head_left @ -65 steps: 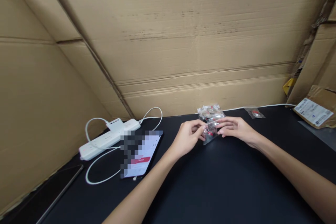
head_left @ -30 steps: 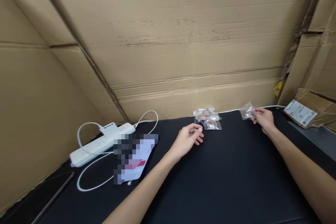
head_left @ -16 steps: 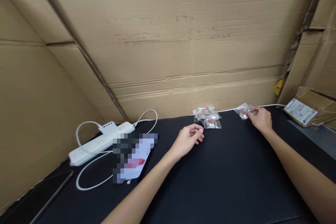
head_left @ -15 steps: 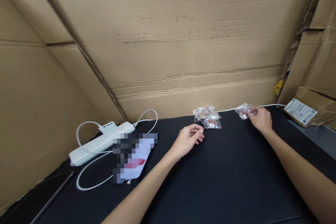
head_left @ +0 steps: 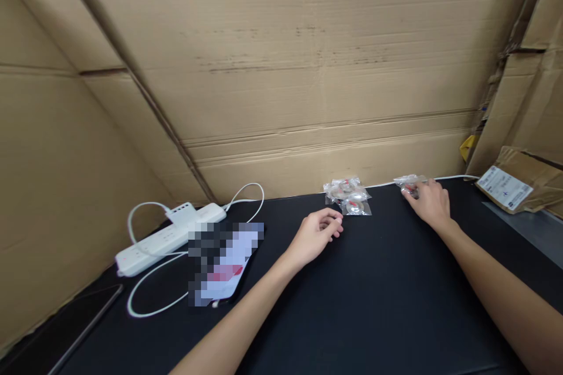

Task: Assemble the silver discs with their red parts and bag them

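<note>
On the black tabletop, my right hand (head_left: 430,202) reaches to the back, its thumb and fingers closed on a small clear plastic packet (head_left: 407,183) that has a round silvery piece and a red mark inside. The fingers partly cover this packet, and I cannot tell if it is one or more. My left hand (head_left: 320,231) rests with fingers curled in and the thumb against them; nothing shows in it. Just beyond it lies a small heap of similar clear packets (head_left: 355,207), overlapping one another, with round pieces and red marks inside.
Cardboard walls (head_left: 281,70) stand behind and at both sides. At left lie a white power strip (head_left: 171,240) with looping cables, a phone (head_left: 233,263) with a blurred screen, and a dark flat device (head_left: 74,328). A labelled cardboard package (head_left: 532,179) sits at right.
My right hand has shifted slightly left, over the packet, and its fingers now cover more of it. The packet looks flatter. My left hand has hardly moved.
</note>
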The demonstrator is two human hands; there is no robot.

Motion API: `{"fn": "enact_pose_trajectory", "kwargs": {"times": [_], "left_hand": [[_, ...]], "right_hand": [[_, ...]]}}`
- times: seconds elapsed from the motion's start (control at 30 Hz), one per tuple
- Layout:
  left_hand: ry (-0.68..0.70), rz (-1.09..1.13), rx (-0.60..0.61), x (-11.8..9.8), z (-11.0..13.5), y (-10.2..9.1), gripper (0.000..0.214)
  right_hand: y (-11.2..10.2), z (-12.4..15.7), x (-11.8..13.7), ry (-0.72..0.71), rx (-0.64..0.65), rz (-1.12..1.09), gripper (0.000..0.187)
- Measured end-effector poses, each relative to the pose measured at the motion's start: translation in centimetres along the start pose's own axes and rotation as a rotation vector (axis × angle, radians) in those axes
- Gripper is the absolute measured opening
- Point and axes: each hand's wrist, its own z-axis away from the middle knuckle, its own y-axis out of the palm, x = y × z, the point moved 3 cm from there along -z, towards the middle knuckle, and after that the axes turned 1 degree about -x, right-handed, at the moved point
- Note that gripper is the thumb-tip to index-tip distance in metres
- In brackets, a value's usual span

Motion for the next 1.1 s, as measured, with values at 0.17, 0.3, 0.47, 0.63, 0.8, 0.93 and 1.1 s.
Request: {"fn": "enact_pose_trajectory", "kwargs": {"times": [0.17, 0.3, 0.47, 0.63, 0.8, 0.93, 1.1], "left_hand": [[0.002, -0.005, -0.006, 0.1, -0.1, 0.0, 0.023], [0.000, -0.001, -0.025, 0.3, -0.1, 0.1, 0.025], [0.018, 0.012, -0.055, 0.4, -0.2, 0.3, 0.027], [0.009, 0.033, -0.037, 0.5, -0.2, 0.4, 0.030], [0.048, -0.212, -0.179, 0.2, 0.2, -0.1, 0.021], [0.141, -0.590, -0.246, -0.5, 0.8, 0.1, 0.019], [0.157, -0.659, -0.209, -0.6, 1.0, 0.7, 0.025]], "right_hand": [[-0.3, 0.2, 0.3, -0.011, -0.007, 0.020, 0.044], [-1.5, 0.8, 2.0, -0.097, -0.080, -0.062, 0.039], [-3.7, 3.6, 7.8, -0.482, -0.072, -0.416, 0.037], [-4.7, 6.4, 11.5, -0.680, 0.082, -0.510, 0.032], [-5.2, 6.5, 11.3, -0.667, 0.112, -0.547, 0.024], [-5.3, 6.5, 11.1, -0.666, 0.121, -0.583, 0.018], [-4.9, 7.0, 11.3, -0.688, 0.143, -0.549, 0.039]]}}
